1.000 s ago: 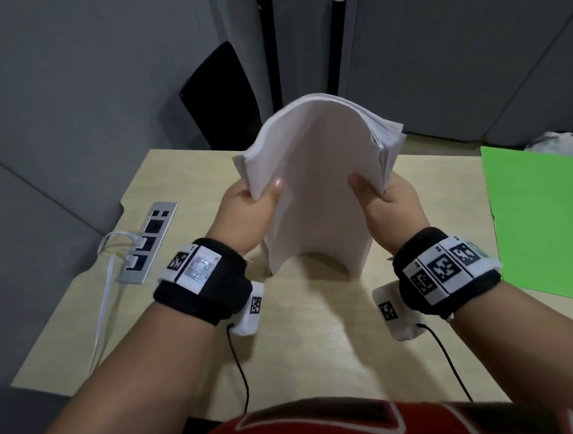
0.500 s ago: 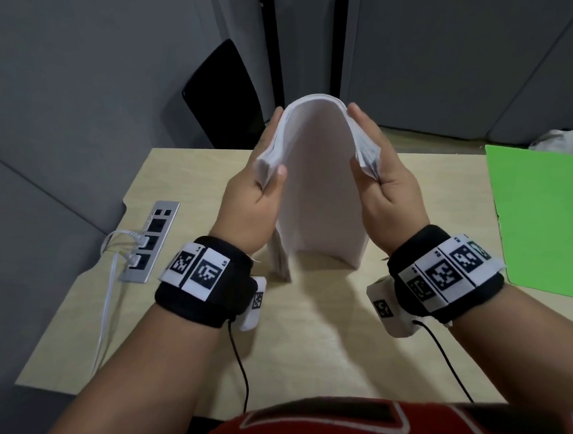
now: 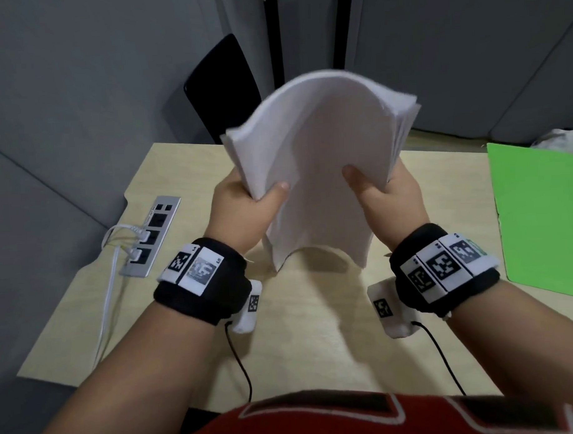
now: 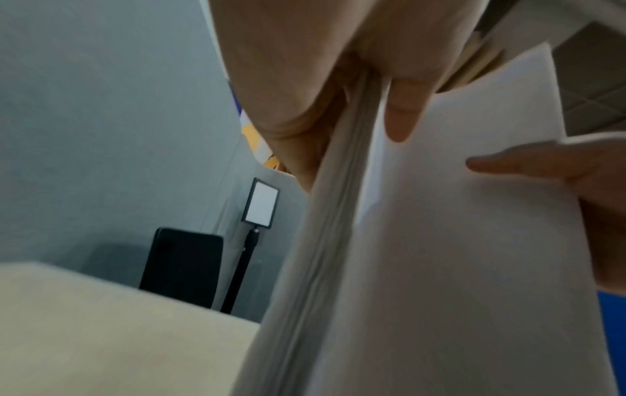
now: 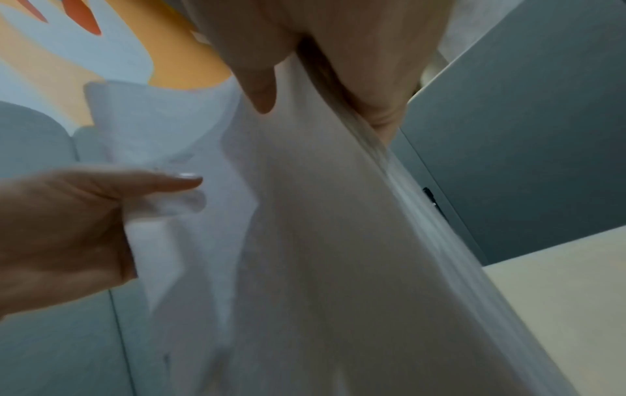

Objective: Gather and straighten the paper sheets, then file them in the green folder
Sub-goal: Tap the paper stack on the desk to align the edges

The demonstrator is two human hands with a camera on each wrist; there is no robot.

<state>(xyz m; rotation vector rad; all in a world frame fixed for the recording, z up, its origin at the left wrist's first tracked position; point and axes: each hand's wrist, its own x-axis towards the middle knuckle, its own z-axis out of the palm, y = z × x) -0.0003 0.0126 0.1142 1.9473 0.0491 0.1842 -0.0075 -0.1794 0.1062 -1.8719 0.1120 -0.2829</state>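
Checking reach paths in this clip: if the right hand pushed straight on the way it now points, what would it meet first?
The right hand already grips the paper stack. It points up and away over the desk; beyond the stack the way looks free up to the grey partition, though depth is unclear.

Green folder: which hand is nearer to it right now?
Right. The right hand grips the paper stack's edge on the green folder's side; the left hand grips the far edge.

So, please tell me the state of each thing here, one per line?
Sheets: bowed stack, held upright above the desk, not yet filed.
Left hand: grips the stack's left edge.
Right hand: grips the right edge.
Folder: flat on the desk, untouched.
Power strip: cables plugged in.
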